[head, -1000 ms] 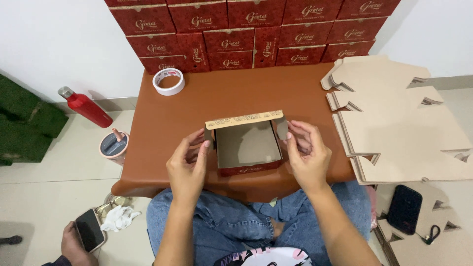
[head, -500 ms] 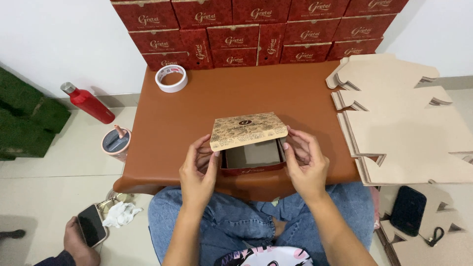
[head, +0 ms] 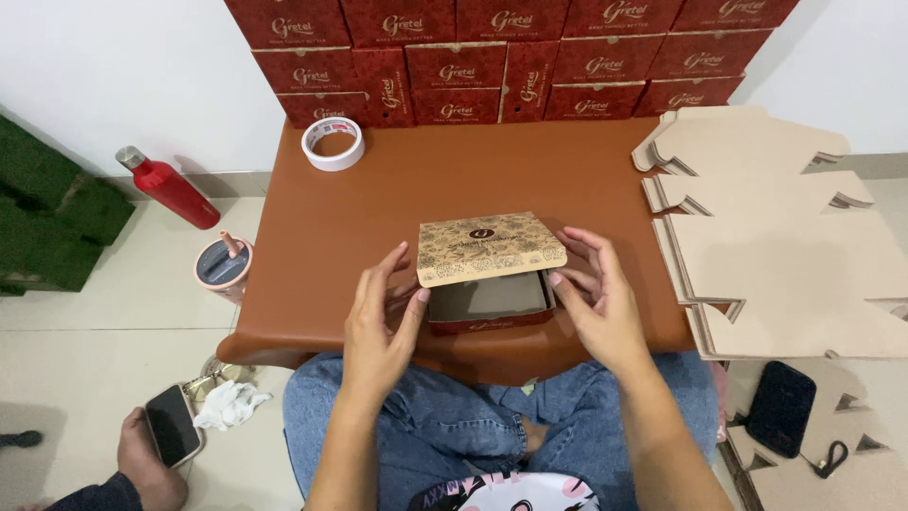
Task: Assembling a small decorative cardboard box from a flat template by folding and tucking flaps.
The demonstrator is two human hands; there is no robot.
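Head view. One small red gift box [head: 492, 301] sits at the near edge of your brown tabletop [head: 378, 208], directly in front of you. Its patterned tan lid flap [head: 490, 248] is tilted down over the cavity, not fully shut; the grey interior shows beneath it.

Count of other items: one roll of white tape [head: 333, 144] at the far left corner of the tabletop; one stack of flat die-cut cardboard blanks [head: 776, 237] overlapping the right edge, the number of sheets not countable; red printed cartons [head: 511, 57] stacked against the wall in three visible rows, at least fourteen faces showing. On the floor to the left: one red bottle [head: 168, 185], one pink cup with a straw [head: 224, 266], one crumpled white tissue [head: 230, 404]. On the right floor: one black pouch [head: 781, 408].

Your left hand [head: 378, 322] is half open, fingers loosely curled, thumb tip touching the box's left corner under the flap. Your right hand [head: 596, 298] is spread wider, fingertips touching the box's right side and the flap's edge. Neither hand is closed around the box.

Another person's hand [head: 151, 454] at lower left holds one dark phone [head: 172, 424].
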